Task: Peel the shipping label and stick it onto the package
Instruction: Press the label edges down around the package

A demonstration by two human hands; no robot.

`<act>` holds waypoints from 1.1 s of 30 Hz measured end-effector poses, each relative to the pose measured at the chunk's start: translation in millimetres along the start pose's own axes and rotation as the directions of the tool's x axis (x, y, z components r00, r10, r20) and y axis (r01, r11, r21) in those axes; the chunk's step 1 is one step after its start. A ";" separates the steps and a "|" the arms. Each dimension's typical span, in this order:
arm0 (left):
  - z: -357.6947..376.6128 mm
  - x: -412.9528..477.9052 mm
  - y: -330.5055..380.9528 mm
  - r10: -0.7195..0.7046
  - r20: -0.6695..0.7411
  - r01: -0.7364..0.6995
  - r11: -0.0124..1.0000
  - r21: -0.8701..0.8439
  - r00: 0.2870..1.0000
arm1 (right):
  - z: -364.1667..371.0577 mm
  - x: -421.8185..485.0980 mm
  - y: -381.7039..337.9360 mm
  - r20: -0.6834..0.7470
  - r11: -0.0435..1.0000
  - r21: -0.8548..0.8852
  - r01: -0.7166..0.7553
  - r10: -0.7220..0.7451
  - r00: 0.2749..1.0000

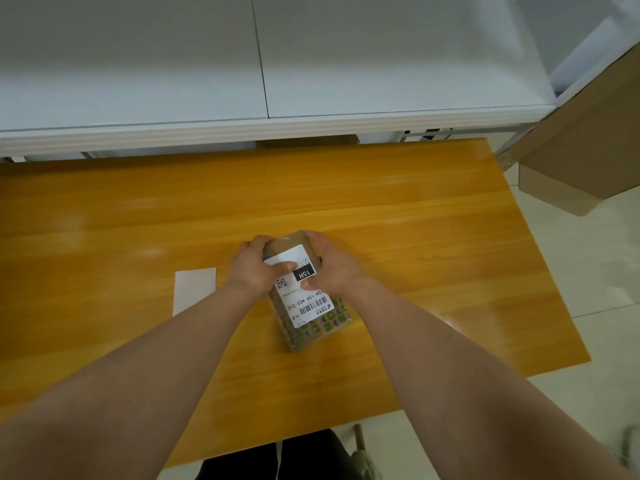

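Two bare forearms (145, 358) reached across the orange wooden table (433, 237). The left hand (254, 268) and right hand (329, 268) gripped the far end of the brown plastic-wrapped rectangular package (311, 337) lying mid-table. Their thumbs pressed the white printed shipping label (306, 301) on top. A white paper sheet (194, 289) lay just left.

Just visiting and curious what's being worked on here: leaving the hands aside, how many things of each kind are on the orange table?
package: 1
shipping label: 1
white paper sheet: 1
Total: 3
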State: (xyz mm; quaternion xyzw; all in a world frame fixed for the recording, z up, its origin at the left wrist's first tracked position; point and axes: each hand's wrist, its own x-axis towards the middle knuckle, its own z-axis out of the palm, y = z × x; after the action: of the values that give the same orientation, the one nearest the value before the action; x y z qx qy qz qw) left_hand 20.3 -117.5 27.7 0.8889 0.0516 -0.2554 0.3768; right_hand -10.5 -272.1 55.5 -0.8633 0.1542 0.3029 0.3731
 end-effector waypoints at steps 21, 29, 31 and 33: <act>-13.4 -16.0 -8.3 -0.107 -0.018 0.092 0.917 -0.388 0.994 | 26.3 -10.8 2.2 -0.131 0.951 0.284 -0.125 0.168 0.977; -11.2 -62.6 -22.7 -0.327 -0.029 0.309 0.915 -0.257 0.944 | 38.2 -37.1 12.6 -0.218 0.923 0.340 -0.180 0.264 0.940; -7.7 -72.0 -30.4 -0.462 0.017 0.450 0.854 -0.261 0.887 | 37.2 -41.8 15.7 -0.211 0.925 0.318 -0.208 0.283 0.936; -7.9 -80.2 -33.0 -0.602 0.096 0.601 0.744 -0.292 0.793 | 32.0 -47.3 16.4 -0.216 0.937 0.276 -0.215 0.278 0.936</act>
State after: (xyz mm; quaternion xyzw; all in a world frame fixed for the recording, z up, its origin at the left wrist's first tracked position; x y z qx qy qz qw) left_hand -55.2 -80.4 50.6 0.7553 0.3749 -0.3500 0.4079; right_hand -68.1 -257.6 59.5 -0.8149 0.3446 0.2140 0.4141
